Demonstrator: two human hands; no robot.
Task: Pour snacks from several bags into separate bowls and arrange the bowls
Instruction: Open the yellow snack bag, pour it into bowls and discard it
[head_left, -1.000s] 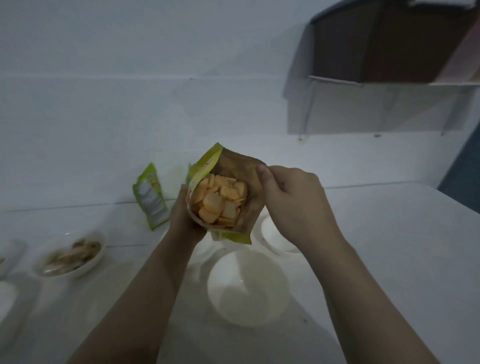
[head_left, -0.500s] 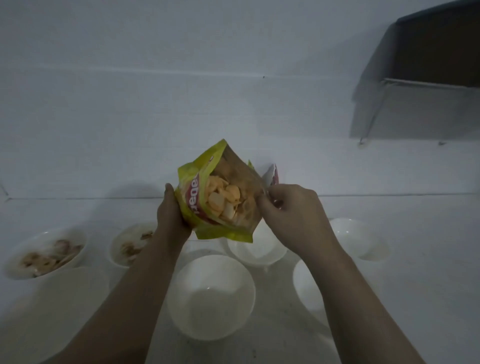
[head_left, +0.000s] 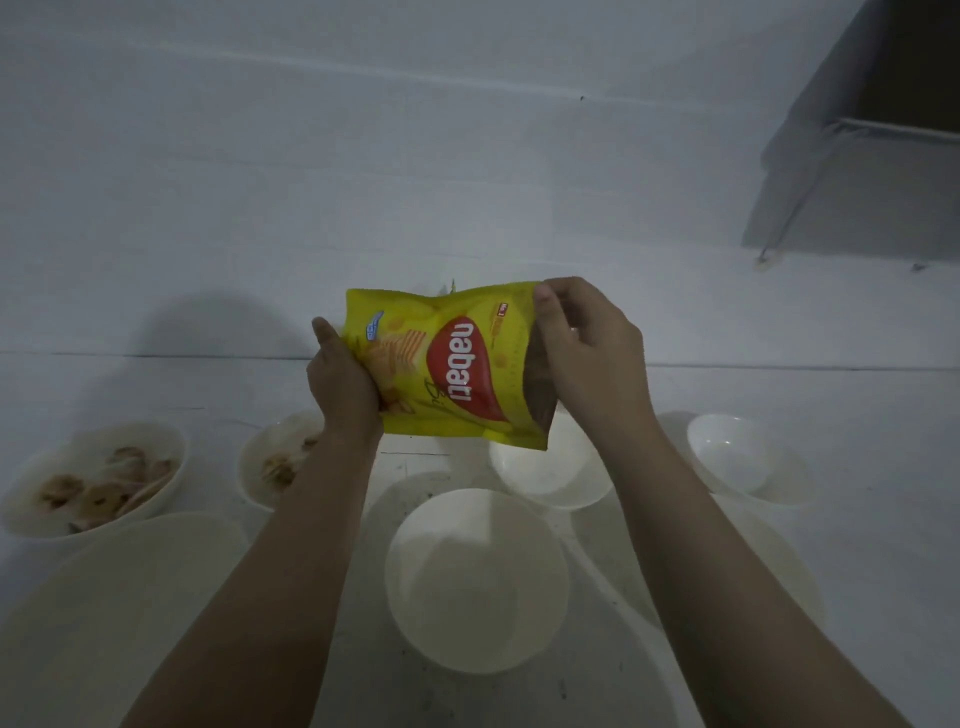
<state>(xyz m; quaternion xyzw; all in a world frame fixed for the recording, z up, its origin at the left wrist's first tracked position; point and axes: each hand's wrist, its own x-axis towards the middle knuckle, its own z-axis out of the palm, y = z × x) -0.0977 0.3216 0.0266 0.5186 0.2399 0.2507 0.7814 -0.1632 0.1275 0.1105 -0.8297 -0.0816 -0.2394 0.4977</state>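
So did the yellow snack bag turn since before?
Yes. The yellow snack bag has turned: earlier its open mouth faced the camera above the empty white bowl, and now its printed front faces us and the mouth points right, by the right hand.

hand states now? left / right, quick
Left hand: fingers curled round the bottom end of the yellow snack bag, holding it.
Right hand: pinching the bag's open end, holding it.

One head-worn view, close, angled forward and down over dim, perhaps white, table (head_left: 831, 415).
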